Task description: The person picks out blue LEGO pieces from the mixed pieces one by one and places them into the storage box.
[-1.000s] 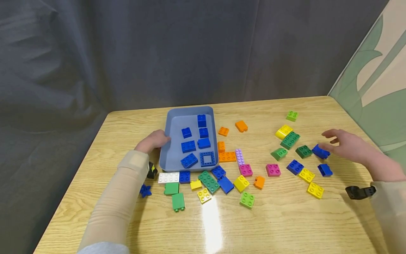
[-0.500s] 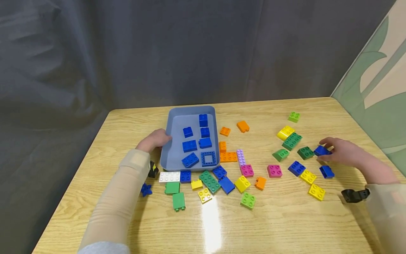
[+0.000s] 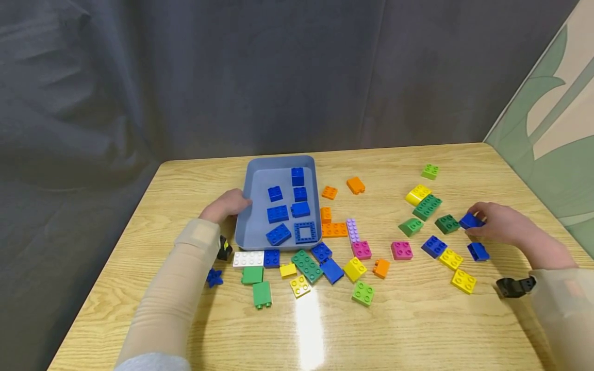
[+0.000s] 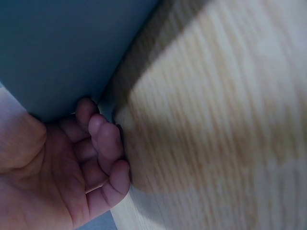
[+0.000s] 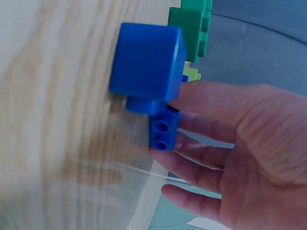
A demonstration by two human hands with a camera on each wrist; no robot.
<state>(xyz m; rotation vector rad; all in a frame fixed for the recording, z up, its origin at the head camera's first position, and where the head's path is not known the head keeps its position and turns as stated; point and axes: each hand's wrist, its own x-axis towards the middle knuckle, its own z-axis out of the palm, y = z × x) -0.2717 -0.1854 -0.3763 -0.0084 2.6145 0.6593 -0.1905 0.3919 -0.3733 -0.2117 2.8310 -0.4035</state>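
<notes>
My left hand [image 3: 226, 206] holds the left side of a grey-blue tray [image 3: 258, 178], thumb over the rim. In the left wrist view its fingers curl against the outer wall near the wooden table. Several blue toy bricks and a square blue frame piece [image 3: 305, 233] lie inside the tray. Far to the right, my right hand [image 3: 503, 222] pinches a blue brick [image 3: 471, 220] between thumb and fingers, close over the table. The right wrist view has that held brick partly behind another blue brick [image 5: 146, 60], which stands nearer the camera.
Around the right hand lie a dark green brick [image 3: 447, 223], a blue brick [image 3: 434, 246] and yellow bricks [image 3: 463, 281]. Pink, orange, green, white and more blue bricks spread along the tray's right and front sides. A dark curtain [image 3: 269, 77] hangs behind the table.
My right hand has come down over the blue brick, and its thumb and fingers have closed on it. The left hand stays on the tray.
</notes>
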